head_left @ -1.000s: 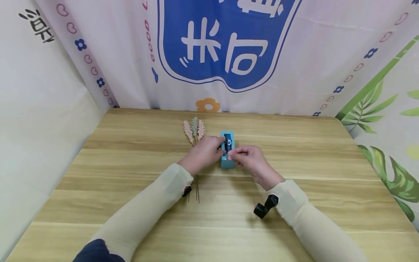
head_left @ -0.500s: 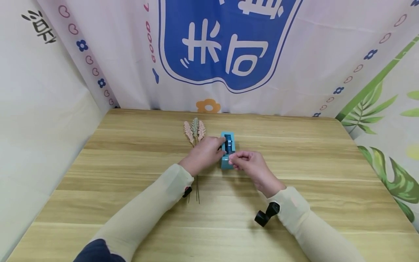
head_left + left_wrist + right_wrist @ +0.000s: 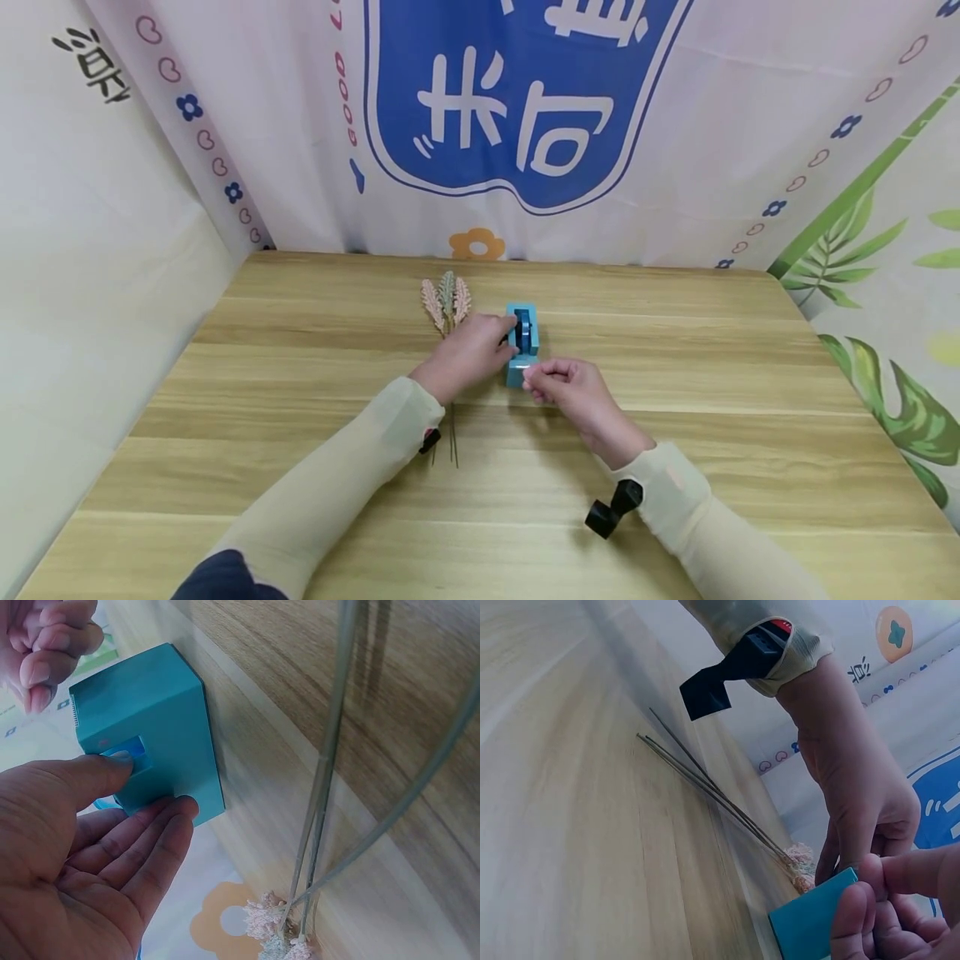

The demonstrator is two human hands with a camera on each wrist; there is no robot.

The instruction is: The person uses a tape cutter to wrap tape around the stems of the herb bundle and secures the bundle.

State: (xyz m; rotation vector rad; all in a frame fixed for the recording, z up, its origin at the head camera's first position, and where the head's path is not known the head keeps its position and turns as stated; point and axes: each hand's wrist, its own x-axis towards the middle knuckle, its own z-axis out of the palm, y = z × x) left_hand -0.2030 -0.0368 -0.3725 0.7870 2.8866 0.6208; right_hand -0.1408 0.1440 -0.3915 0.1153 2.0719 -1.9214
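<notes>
A light-blue tape dispenser [image 3: 515, 377] stands on the table with a tape roll [image 3: 526, 329] in its well. My left hand [image 3: 471, 348] grips it from the left side. In the left wrist view, the left thumb lies at the small opening in the dispenser's side [image 3: 176, 712] and the other fingers press against that same wall. At the front end, my right hand [image 3: 579, 390] has thumb and forefinger pinched together on the end of the clear tape. The strip itself barely shows. Seen from the right wrist, the right fingertips [image 3: 870, 871] sit right at the dispenser's edge.
Three artificial flower sprigs [image 3: 446, 293], two pink and one grey-green, lie left of the dispenser, partly under the left hand. Their thin stems [image 3: 452, 442] run toward the table's front. A printed curtain [image 3: 300, 167] hangs behind the wooden table [image 3: 712, 350].
My right hand has moved a little toward the front of the table, from over the dispenser's middle to its front end, fingers still pinched. The left hand keeps its place on the dispenser.
</notes>
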